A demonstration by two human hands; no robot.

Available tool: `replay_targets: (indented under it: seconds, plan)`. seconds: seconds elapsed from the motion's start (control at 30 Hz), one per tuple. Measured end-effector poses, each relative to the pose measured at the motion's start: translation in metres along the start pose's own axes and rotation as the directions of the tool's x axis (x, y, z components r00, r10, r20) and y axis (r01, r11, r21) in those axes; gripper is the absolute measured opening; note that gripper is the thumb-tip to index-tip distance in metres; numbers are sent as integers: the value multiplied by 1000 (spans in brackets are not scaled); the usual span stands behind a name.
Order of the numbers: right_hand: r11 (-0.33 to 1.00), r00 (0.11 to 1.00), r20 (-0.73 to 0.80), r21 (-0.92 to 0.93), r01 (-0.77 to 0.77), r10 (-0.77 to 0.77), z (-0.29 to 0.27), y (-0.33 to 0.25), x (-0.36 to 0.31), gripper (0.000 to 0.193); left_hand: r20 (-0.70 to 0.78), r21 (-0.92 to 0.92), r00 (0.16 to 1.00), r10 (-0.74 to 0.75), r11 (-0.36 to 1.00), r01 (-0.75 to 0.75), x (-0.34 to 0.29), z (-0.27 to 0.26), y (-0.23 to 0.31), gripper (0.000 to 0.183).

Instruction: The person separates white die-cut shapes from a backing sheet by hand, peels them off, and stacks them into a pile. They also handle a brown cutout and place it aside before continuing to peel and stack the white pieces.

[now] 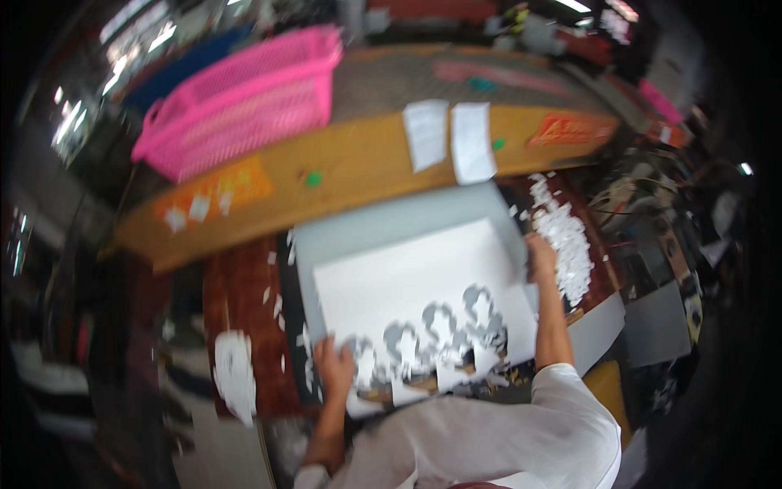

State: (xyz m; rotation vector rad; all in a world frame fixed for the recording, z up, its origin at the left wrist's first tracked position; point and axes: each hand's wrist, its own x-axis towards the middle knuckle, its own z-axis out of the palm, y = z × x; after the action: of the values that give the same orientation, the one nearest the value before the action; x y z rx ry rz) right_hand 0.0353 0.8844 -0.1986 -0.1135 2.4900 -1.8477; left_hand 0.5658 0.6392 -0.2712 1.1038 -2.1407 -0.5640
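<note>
A large white sheet point(399, 265) with a row of several cut-out shapes along its near side lies tilted on a pale grey board point(358, 232). Grey and dark patches show through the openings. At the sheet's near left edge rests my left hand point(334, 365), its fingers a little apart and touching the edge. My right hand point(542, 257) is curled by the right edge of the board, beyond the sheet's side. Motion blur hides what its fingers hold, if anything.
White paper scraps point(564, 248) are heaped right of the board. More white pieces point(235, 375) lie at the left on the red-brown tabletop point(236, 285). Behind the board runs a wooden ledge point(358, 151) with two papers on its front and a pink plastic basket point(244, 106) on top.
</note>
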Motion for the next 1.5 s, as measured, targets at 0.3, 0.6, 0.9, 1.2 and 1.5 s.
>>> replay_targets:
  seconds: [0.3,0.6,0.9,1.2,1.5]
  plan:
    - [569,904,341,702,-428,258,19,-44,-22,36,19,9,1000,-5,1000,4,-5,-5,-1,39]
    - [23,803,505,842,-538,317,-61,32,18,56,-45,145,999,31,989,-24,-6,5,6,38]
    - [0,672,621,734,-679,404,-98,68,35,61,-111,195,993,-28,980,50,0,20,9,34]
    - [350,644,588,544,-763,489,-107,69,45,69,-147,263,988,-53,961,91,0,26,13,34]
    - [261,581,713,519,-814,392,-108,73,63,61,-198,273,980,-24,959,79,2,31,14,35]
